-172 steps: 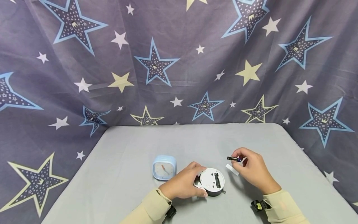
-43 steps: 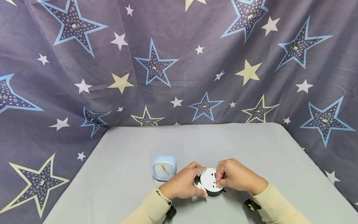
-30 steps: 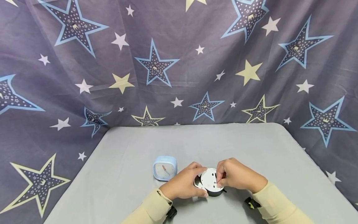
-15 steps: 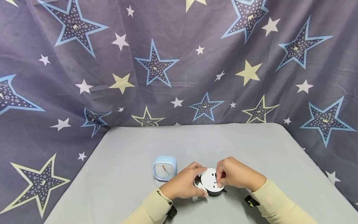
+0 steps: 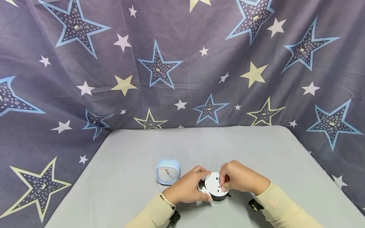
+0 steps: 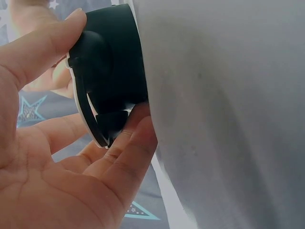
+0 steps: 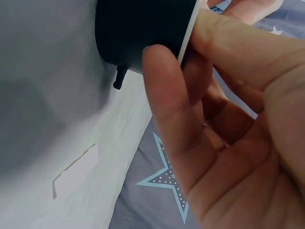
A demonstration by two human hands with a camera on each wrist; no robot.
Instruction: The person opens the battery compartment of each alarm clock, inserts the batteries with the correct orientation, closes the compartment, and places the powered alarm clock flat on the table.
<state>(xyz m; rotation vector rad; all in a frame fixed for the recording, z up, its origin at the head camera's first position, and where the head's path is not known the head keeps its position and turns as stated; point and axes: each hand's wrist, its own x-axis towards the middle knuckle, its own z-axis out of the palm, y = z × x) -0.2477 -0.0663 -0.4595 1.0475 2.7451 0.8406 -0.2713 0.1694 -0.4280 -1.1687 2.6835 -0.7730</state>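
Note:
A round clock with a black body lies on the table, white back up. My left hand grips its left side, thumb at the near edge and fingers round the far edge. In the left wrist view the clock's black side shows between thumb and fingers. Over the slot in the back, my right hand has thumb and forefinger pinched together; the battery seen in it earlier is hidden there. Another fingertip rests against the black side. A small leg sticks out near it.
A light-blue square clock stands upright left of my left hand. A small white battery cover lies on the grey table to the right, hidden behind my right hand in the head view. A star-patterned curtain hangs behind.
My right hand has moved from right of the clock, battery held up in view, down onto the slot. During the last second it shifts only slightly; my left hand keeps its place.

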